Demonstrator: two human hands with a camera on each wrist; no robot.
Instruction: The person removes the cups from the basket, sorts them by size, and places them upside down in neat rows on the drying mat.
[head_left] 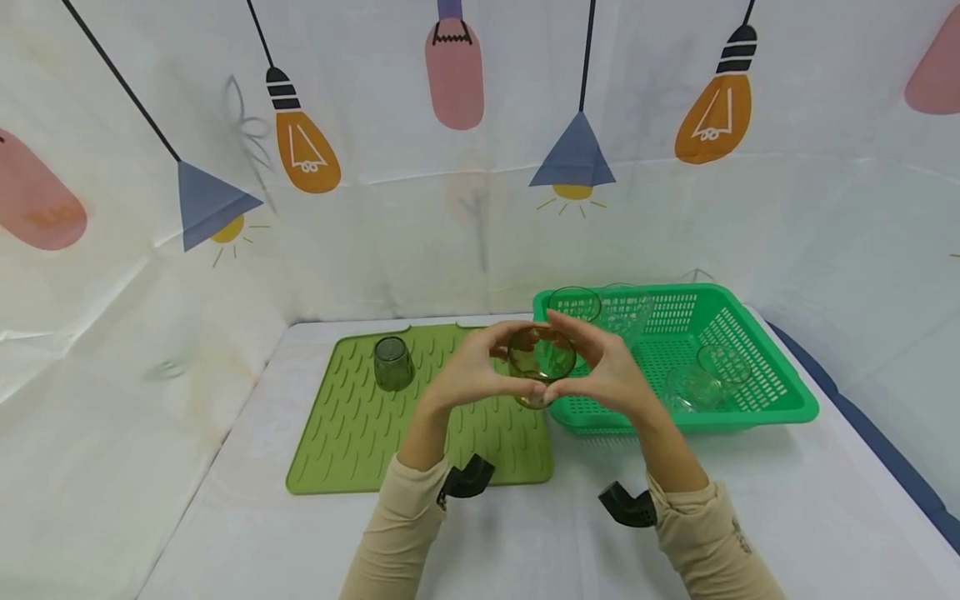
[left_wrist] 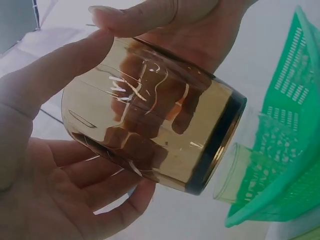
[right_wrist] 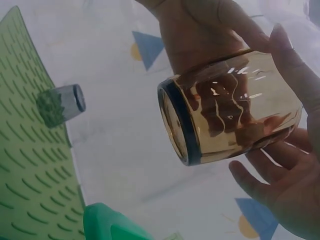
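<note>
Nearest my head camera were two beige sleeves (head_left: 397,525), each with a black mount (head_left: 468,477) at the wrist. Beyond them I had both hands up over the white worktop (head_left: 540,542): the left hand (head_left: 476,367) and the right hand (head_left: 611,367) were curved round one amber glass (head_left: 542,358), thumbs meeting on its near side. From the head, fingers hid much of it; both wrist views gave me its faceted side and the thick dark band at its base (left_wrist: 217,145). The right wrist view also showed me one hand's lower fingers spread loosely, which the head view covered.

The glass was held in the air, where the head view set it across the gap between one green mat (head_left: 360,433) and one green basket (head_left: 795,408). On the mat I counted one dark glass (head_left: 393,362), mouth down; the right wrist view caught it too, but the left did not.

In the basket I made out four glasses: a greenish one (head_left: 573,304) and a clear one (head_left: 626,312) at the back, another greenish-rimmed one (head_left: 723,364) and a clear one (head_left: 693,387) nearer the front.

Farthest off hung a white cloth (head_left: 405,242), printed with two orange bulbs (head_left: 309,154), two blue lampshades (head_left: 573,154) and three pink shapes (head_left: 455,79).
</note>
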